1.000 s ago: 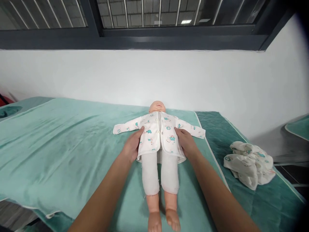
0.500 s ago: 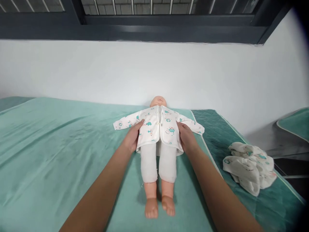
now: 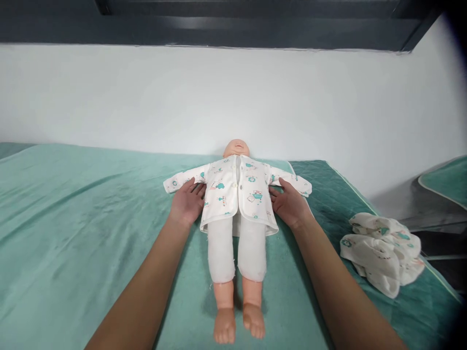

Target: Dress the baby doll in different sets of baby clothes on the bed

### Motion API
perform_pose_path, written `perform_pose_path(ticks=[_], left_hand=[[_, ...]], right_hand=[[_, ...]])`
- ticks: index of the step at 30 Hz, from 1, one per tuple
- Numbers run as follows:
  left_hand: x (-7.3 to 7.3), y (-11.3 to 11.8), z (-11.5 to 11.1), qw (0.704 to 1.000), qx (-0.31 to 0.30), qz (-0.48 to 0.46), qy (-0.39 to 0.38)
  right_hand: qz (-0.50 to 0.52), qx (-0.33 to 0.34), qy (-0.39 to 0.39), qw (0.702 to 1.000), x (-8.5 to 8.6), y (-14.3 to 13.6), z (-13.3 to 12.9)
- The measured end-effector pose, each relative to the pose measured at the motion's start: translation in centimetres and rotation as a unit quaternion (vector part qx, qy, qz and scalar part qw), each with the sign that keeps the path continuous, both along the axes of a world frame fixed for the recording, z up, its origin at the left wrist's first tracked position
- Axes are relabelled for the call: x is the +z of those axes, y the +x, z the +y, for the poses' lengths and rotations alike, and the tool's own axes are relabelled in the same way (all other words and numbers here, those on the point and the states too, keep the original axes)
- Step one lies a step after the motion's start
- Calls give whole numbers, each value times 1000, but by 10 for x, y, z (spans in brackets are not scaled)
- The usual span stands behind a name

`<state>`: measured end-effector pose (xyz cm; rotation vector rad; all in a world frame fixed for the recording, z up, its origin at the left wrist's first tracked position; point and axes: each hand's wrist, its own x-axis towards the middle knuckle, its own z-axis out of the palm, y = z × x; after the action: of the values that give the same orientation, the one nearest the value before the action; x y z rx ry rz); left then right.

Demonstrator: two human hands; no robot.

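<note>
A baby doll (image 3: 236, 148) lies on its back, head toward the wall and bare feet toward me. It wears a white baby jacket (image 3: 255, 197) with green print, its sleeves spread to both sides and its front edges meeting loosely over the chest. White cloth legs show below the hem. My left hand (image 3: 188, 201) rests palm up, fingers apart, beside the jacket under the left sleeve. On the other side my right hand (image 3: 290, 201) is likewise open, its fingertips at the jacket's side edge below the right sleeve.
Under the doll spreads a light green sheet (image 3: 91, 233). A darker green quilted mat (image 3: 317, 194) lies on the right, bearing a crumpled white printed garment (image 3: 383, 253). Behind stands a white wall (image 3: 182, 97) beneath a dark window frame (image 3: 219, 29).
Both hands have let go of the jacket's sides, turned palm up and moved outward with fingers spread. The view has tilted down slightly.
</note>
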<state>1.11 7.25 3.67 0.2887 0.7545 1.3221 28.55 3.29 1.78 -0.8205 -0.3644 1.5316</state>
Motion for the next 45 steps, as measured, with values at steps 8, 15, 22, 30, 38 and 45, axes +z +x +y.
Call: perform_pose_path(ticks=[8,15,22,30,38,45], left_hand=[[-5,-12,0,995,87,24,37],[-5,-24,1,987,146,56,43],[-1,-33,12,975,198,67,77],[-7,-47,32,966,242,73,50],[-6,-53,36,959,268,80,46],[-4,-53,34,944,312,97,52]], right_hand=[[-30,-47,-11,998,-2,11,3],[-13,-96,14,995,-9,17,3],[64,-118,27,991,-15,27,3],[67,-151,19,986,-12,29,-1],[64,-164,14,984,-7,30,-5],[60,-207,-4,976,-7,45,-7]])
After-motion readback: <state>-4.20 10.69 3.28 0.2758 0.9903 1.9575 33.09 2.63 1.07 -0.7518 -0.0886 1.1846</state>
